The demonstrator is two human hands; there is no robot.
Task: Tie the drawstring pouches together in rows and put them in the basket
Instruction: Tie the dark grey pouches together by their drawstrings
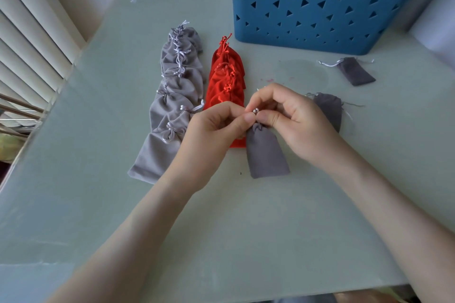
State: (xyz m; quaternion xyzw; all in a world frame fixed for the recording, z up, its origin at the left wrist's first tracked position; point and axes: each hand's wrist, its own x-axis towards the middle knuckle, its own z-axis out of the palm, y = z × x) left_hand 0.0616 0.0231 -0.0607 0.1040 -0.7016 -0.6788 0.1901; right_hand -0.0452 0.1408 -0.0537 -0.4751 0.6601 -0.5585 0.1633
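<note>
Pouch (267,152), dark grey, rests on table (221,229) well in front of basket (320,2), neck raised between both hands. Left hand (209,130) pinches cord (254,111) at neck; right hand (293,120) pinches same cord from opposite side. Second pouch (328,108) behind right hand, nearer basket. Third pouch (355,71) just before basket. Red row (225,81) and grey row (172,96) front-left of basket, tied.

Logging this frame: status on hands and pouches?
Left hand, right hand pinch drawstring of dark grey pouch. Grey row, red row tied, outside basket. Two loose pouches. Nothing blocking.
</note>
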